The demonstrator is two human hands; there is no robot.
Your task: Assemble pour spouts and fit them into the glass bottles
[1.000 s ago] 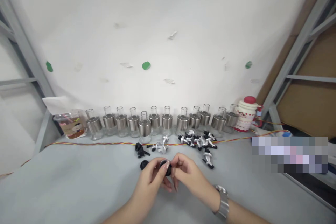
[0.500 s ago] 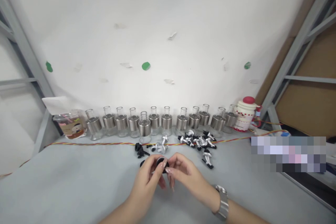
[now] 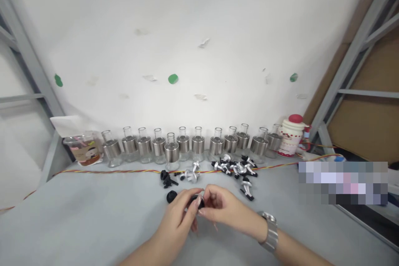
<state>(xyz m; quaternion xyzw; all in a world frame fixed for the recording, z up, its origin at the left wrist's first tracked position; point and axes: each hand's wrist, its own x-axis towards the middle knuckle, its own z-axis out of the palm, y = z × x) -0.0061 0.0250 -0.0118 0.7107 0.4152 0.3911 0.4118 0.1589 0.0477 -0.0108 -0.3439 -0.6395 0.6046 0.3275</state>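
Observation:
Low in the middle of the view, my left hand (image 3: 178, 216) curls around a small round black part (image 3: 200, 202) with a pale rim, thumb across its face. The thumb and bent fingers of my right hand (image 3: 222, 205) pinch at its right edge. The fingers cover most of it. A domed black cap (image 3: 171, 196) lies on the table just beyond my left knuckles. Farther back are black plastic pieces (image 3: 168, 179) and silver pourer parts (image 3: 191, 173). A heap of silver-and-black pourer spouts (image 3: 238, 168) lies to the right, with one spout (image 3: 247, 189) apart in front.
Several glass bottles with metal sleeves (image 3: 171, 152) line the wall. A twisted red-yellow wire (image 3: 124, 171) crosses the grey table (image 3: 77, 216). A plastic cup (image 3: 85, 149) stands at left, a white-and-pink bottle (image 3: 290, 138) at right, near a pixelated area.
The round black part has turned and shifted slightly right, towards me. My right hand has moved a little right with its fingers curled tighter. The domed cap now shows more.

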